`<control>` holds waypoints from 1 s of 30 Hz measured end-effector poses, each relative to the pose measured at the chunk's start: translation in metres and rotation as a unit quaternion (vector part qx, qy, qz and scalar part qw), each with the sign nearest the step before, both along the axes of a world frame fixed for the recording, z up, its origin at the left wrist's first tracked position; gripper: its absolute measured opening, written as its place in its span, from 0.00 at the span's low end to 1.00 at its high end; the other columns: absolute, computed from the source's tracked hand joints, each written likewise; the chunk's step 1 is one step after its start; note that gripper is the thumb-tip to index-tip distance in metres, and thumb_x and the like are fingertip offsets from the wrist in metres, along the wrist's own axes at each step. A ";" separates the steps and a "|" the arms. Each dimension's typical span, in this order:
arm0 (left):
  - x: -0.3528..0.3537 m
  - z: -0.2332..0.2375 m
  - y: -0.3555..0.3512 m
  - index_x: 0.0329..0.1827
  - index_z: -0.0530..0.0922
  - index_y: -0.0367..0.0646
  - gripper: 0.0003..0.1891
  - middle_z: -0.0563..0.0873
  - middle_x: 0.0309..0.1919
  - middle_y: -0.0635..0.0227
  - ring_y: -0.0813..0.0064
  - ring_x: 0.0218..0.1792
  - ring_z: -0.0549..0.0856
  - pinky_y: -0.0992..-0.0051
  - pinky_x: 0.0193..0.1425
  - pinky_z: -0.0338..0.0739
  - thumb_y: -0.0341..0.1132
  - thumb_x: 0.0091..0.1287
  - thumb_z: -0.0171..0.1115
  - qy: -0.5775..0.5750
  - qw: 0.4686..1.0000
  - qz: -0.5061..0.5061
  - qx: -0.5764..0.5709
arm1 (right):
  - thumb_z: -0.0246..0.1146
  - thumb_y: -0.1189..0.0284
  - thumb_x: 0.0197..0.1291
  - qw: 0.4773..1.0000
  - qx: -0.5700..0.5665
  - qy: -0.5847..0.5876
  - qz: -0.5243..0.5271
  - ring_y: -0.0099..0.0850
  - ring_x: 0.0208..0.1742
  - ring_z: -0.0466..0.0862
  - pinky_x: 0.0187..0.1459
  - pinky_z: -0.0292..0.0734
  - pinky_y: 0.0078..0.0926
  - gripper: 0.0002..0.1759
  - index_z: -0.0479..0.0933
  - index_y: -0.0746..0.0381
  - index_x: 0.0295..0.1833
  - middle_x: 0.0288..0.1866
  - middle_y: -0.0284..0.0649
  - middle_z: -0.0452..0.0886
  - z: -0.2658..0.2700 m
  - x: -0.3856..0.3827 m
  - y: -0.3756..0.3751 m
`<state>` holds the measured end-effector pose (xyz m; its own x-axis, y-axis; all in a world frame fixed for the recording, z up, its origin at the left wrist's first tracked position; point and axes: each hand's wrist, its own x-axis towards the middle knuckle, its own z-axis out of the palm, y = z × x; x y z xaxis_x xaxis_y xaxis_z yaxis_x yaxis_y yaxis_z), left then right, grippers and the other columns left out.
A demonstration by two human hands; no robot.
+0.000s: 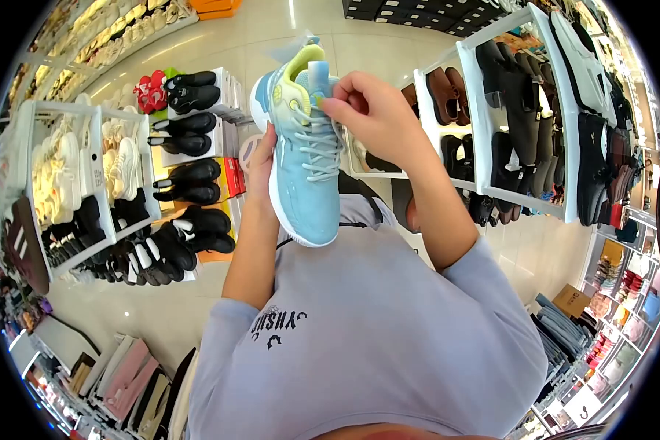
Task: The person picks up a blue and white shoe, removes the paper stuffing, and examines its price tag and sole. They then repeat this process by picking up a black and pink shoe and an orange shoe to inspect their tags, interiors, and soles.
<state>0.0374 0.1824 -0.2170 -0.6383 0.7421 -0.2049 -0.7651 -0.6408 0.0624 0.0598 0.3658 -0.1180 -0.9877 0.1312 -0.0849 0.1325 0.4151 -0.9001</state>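
Observation:
A light blue sneaker (304,198) with pale laces (321,150), a white sole edge and a yellow-green collar lining is held up in front of my chest, toe toward me. My left hand (260,165) grips its left side, thumb along the sole edge; the other fingers are hidden behind it. My right hand (367,114) is closed, thumb and forefinger pinching at the upper laces beside the light blue tongue (317,77). Exactly what part they pinch is too small to tell. Part of another blue-and-white shoe (259,101) seems to show behind the collar.
Black shoes (191,136) stand on stacked boxes at the left, near red clogs (150,92). White racks hold pale sneakers (125,169) on the left, brown shoes (447,95) and dark shoes on the right. Folded trousers (128,378) hang lower left. Tiled floor (271,26) runs between the displays.

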 end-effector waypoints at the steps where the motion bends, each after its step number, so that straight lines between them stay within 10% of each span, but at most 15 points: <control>1: -0.009 0.001 0.006 0.69 0.64 0.37 0.28 0.75 0.62 0.52 0.55 0.59 0.78 0.56 0.66 0.72 0.49 0.74 0.47 -0.017 0.999 -0.019 0.025 | 0.67 0.70 0.57 1.000 0.000 0.001 -0.004 0.17 0.24 0.67 0.26 0.63 0.16 0.10 0.75 0.65 0.36 0.22 0.27 0.69 -0.004 -0.006 0.008; 5: -0.049 -0.006 0.033 0.69 0.64 0.37 0.28 0.75 0.62 0.52 0.55 0.59 0.78 0.55 0.66 0.72 0.48 0.73 0.48 -0.005 0.998 -0.053 0.025 | 0.63 0.73 0.60 0.980 -0.100 0.123 -0.119 0.17 0.23 0.71 0.25 0.65 0.16 0.07 0.75 0.65 0.33 0.23 0.28 0.73 -0.021 -0.028 0.044; 11: -0.101 -0.025 0.069 0.67 0.67 0.39 0.27 0.77 0.60 0.52 0.54 0.57 0.80 0.55 0.63 0.74 0.48 0.72 0.52 -0.048 0.992 -0.108 -0.045 | 0.59 0.75 0.64 0.815 -0.365 0.378 -0.244 0.29 0.27 0.82 0.28 0.78 0.24 0.06 0.73 0.66 0.36 0.27 0.39 0.79 0.008 -0.048 0.143; 14: -0.119 -0.030 0.096 0.62 0.72 0.38 0.35 0.83 0.48 0.50 0.48 0.40 0.85 0.51 0.44 0.83 0.62 0.71 0.41 -0.065 0.984 -0.105 -0.131 | 0.58 0.75 0.64 0.850 -0.318 0.348 -0.233 0.34 0.26 0.82 0.31 0.80 0.28 0.05 0.72 0.65 0.39 0.29 0.38 0.77 0.004 -0.059 0.147; 17: -0.135 -0.027 0.118 0.63 0.72 0.38 0.34 0.83 0.50 0.50 0.48 0.43 0.85 0.52 0.46 0.82 0.61 0.71 0.42 -0.059 0.982 -0.121 -0.131 | 0.55 0.79 0.63 0.837 -0.482 0.236 -0.111 0.35 0.27 0.81 0.29 0.76 0.25 0.05 0.69 0.65 0.43 0.36 0.39 0.75 -0.017 -0.059 0.165; 22: -0.152 -0.013 0.145 0.65 0.69 0.38 0.31 0.80 0.56 0.51 0.52 0.50 0.84 0.54 0.54 0.80 0.57 0.73 0.42 -0.050 0.983 -0.144 -0.103 | 0.65 0.77 0.55 0.981 -0.166 0.044 -0.088 0.18 0.26 0.69 0.27 0.62 0.14 0.22 0.75 0.61 0.57 0.36 0.29 0.72 -0.014 -0.063 0.150; 25: -0.164 -0.016 0.156 0.67 0.67 0.39 0.28 0.78 0.59 0.52 0.54 0.54 0.82 0.55 0.59 0.78 0.51 0.73 0.46 -0.014 0.983 -0.165 -0.086 | 0.70 0.73 0.52 0.970 0.128 0.143 -0.147 0.20 0.31 0.70 0.31 0.66 0.20 0.16 0.80 0.58 0.48 0.33 0.30 0.70 -0.029 -0.076 0.143; 30: -0.192 -0.020 0.168 0.68 0.65 0.39 0.27 0.77 0.60 0.52 0.56 0.57 0.80 0.56 0.62 0.76 0.47 0.73 0.49 0.025 0.966 -0.250 -0.064 | 0.71 0.72 0.51 0.978 0.011 0.114 -0.174 0.25 0.40 0.72 0.40 0.68 0.23 0.10 0.79 0.62 0.37 0.38 0.32 0.71 -0.031 -0.073 0.141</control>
<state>-0.1544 0.3509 -0.2370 -0.2192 0.9304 -0.2939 -0.9707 -0.1775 0.1621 -0.0133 0.5070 -0.1494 -0.8756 0.4625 0.1392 0.0660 0.4001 -0.9141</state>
